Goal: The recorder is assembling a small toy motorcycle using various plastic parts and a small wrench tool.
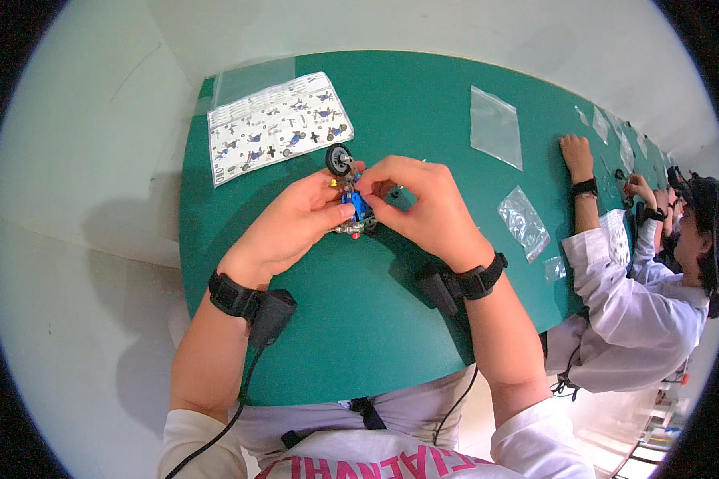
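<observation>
Between my hands is a small toy motorcycle built of blue, grey and black pieces, with yellow and red bits. One black wheel with a grey hub sticks up at its far end. My left hand grips the model from the left, the thumb pressed on a blue piece. My right hand pinches at the model's upper right side with thumb and index finger; what lies between those fingertips is hidden. Beyond the wheel lies a white instruction sheet printed with blue building steps.
On the green table lie a clear zip bag, a crumpled clear bag and a smaller bag. Another clear bag is behind the sheet. At the right sit other people in white sleeves. A wall borders the left side.
</observation>
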`<state>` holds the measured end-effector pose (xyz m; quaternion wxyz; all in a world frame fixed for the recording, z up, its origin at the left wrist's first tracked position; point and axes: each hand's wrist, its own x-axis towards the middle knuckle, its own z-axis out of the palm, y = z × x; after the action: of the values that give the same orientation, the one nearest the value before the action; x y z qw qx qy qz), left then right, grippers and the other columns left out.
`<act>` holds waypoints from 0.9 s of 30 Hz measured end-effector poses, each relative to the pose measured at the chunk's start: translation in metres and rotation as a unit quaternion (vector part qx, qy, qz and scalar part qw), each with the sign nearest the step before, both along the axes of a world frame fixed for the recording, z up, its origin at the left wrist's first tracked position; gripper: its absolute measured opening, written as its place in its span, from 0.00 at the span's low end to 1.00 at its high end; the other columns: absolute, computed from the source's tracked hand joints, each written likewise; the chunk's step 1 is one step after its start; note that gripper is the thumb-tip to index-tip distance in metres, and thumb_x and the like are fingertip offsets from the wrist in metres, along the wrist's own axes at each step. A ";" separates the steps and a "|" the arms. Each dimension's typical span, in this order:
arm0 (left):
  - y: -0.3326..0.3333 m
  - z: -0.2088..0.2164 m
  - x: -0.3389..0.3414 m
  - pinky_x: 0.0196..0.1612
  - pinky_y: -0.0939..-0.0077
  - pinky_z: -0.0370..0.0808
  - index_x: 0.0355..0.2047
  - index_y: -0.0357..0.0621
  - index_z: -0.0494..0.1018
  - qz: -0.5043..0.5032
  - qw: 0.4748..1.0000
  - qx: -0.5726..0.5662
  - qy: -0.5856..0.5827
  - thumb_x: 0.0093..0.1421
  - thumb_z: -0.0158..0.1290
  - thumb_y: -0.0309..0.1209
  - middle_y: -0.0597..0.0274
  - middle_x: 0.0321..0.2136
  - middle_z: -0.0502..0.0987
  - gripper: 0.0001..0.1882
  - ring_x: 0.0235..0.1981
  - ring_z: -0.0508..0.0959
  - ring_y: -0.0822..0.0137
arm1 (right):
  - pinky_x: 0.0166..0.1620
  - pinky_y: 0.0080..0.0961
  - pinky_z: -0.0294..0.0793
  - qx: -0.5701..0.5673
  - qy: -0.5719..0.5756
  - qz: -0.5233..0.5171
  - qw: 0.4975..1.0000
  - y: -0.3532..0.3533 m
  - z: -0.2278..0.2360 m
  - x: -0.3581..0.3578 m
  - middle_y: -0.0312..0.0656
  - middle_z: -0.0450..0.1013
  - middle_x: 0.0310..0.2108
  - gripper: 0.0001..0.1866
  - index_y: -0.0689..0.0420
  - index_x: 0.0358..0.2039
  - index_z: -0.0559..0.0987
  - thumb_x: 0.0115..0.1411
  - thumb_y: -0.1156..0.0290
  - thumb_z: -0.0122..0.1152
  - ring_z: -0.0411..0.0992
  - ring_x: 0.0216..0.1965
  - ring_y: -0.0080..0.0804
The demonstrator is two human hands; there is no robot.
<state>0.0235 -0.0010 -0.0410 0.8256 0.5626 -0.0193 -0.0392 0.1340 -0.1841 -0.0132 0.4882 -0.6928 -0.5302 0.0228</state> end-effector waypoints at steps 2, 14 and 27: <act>0.002 0.001 0.000 0.60 0.71 0.73 0.67 0.35 0.62 -0.007 1.000 -0.005 0.013 0.70 0.48 0.19 0.59 0.57 0.74 0.25 0.57 0.74 0.69 | 0.40 0.27 0.81 -0.019 0.020 -0.013 1.000 0.000 0.002 -0.001 0.42 0.81 0.32 0.10 0.61 0.37 0.81 0.53 0.84 0.68 0.81 0.34 0.32; 0.007 0.006 -0.003 0.55 0.71 0.77 0.61 0.36 0.68 0.004 0.999 -0.037 0.034 0.69 0.51 0.21 0.59 0.54 0.77 0.20 0.52 0.78 0.69 | 0.40 0.28 0.79 0.005 0.066 -0.014 0.998 0.000 0.002 -0.004 0.42 0.78 0.34 0.11 0.59 0.38 0.81 0.54 0.81 0.70 0.80 0.35 0.33; 0.007 0.010 -0.003 0.50 0.72 0.80 0.63 0.35 0.68 -0.018 1.000 0.009 0.014 0.69 0.52 0.23 0.58 0.54 0.78 0.22 0.51 0.79 0.70 | 0.40 0.23 0.77 -0.017 0.154 0.016 0.988 -0.006 0.009 0.000 0.37 0.82 0.32 0.10 0.58 0.33 0.83 0.51 0.78 0.76 0.78 0.32 0.23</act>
<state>0.0202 0.0062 -0.0309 0.8200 0.5688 -0.0176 -0.0617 0.1336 -0.1897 -0.0039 0.5517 -0.6805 -0.4595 0.1464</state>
